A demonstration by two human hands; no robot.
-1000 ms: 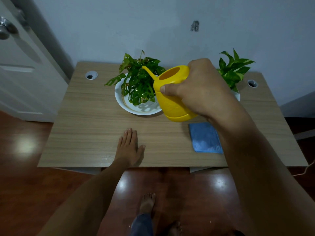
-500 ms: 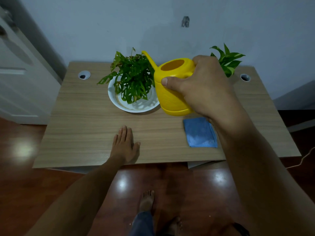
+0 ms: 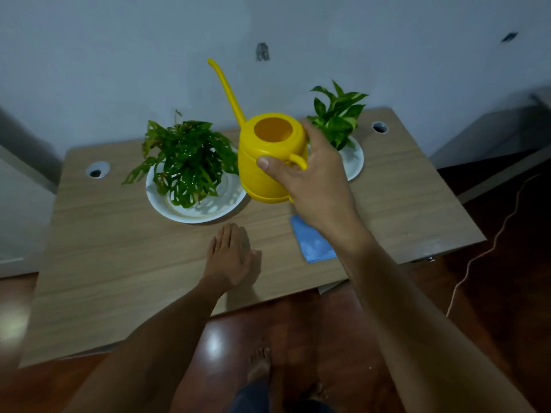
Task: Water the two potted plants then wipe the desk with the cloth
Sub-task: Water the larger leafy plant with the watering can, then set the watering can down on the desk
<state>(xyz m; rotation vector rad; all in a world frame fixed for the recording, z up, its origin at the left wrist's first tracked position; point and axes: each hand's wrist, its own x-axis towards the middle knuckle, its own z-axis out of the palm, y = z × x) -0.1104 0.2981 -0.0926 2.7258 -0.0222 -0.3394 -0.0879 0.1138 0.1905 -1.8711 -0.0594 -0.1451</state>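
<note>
My right hand grips the handle of a yellow watering can, held upright above the desk between the two plants, its long spout pointing up toward the wall. The left plant, dark green with holed leaves, stands in a white dish. The smaller right plant sits in a white pot behind my right hand. A folded blue cloth lies on the desk, partly under my right forearm. My left hand rests flat on the wooden desk, fingers together.
Two round cable holes, the left hole and the right hole, sit near the desk's back corners. A white wall stands right behind the desk. A thin cord trails over the dark wooden floor at right. My bare feet are below the front edge.
The watering can has tipped back from pouring over the left plant to upright, spout now pointing up. My head has shifted, tilting the view. The left hand stays flat on the desk.
</note>
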